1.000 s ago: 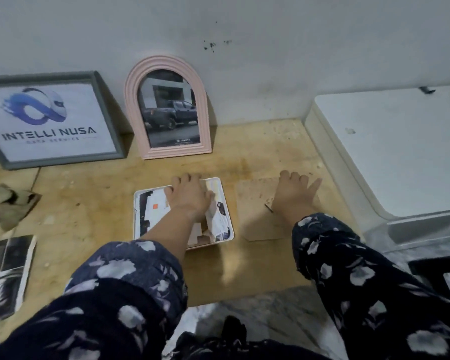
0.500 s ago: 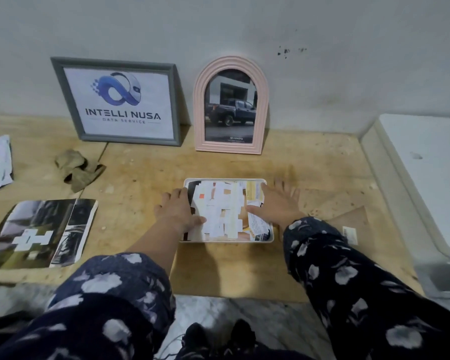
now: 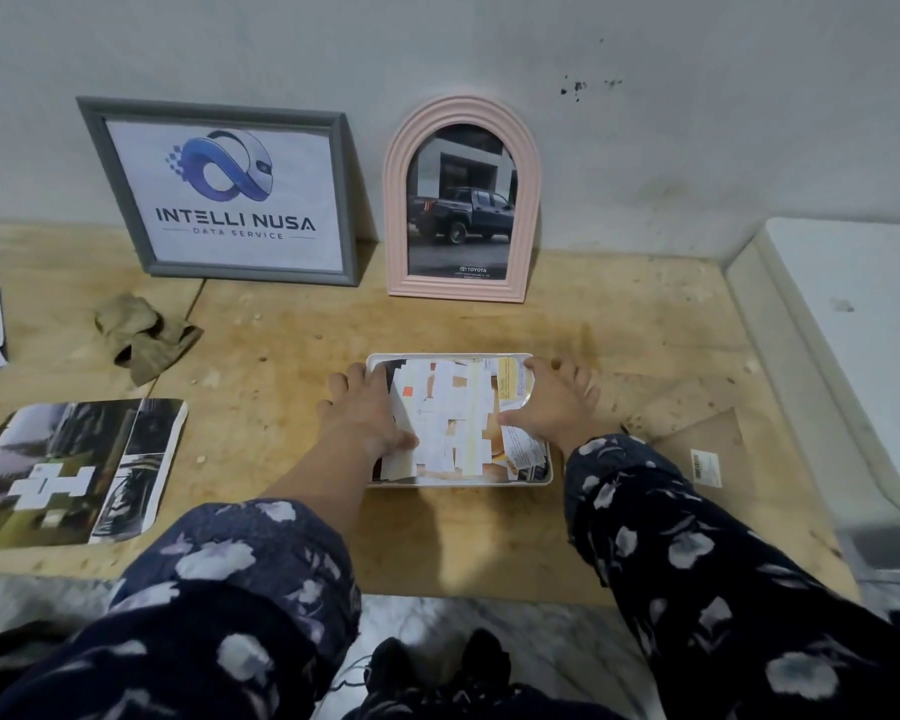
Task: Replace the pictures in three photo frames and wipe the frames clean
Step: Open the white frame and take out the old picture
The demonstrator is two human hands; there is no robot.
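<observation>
White rounded-rectangle photo frame [image 3: 536, 478] lies flat on the wooden table [image 3: 645, 356], gripped between both hands: left hand [image 3: 367, 415] holds its left edge, right hand [image 3: 552, 402] its right edge, thumbs on the paper inside.

A single wide-angle view from a camera worn on the person's head looks forward and steeply down at a wooden desk [image 3: 619, 356] set against a grey wall [image 3: 489, 44]. It sits close above the near desk edge, with both forearms reaching away from the lens into the middle of the picture. The wall fills the top, the floor [image 3: 437, 615] shows at the bottom, and straight lines bow toward the edges.
</observation>
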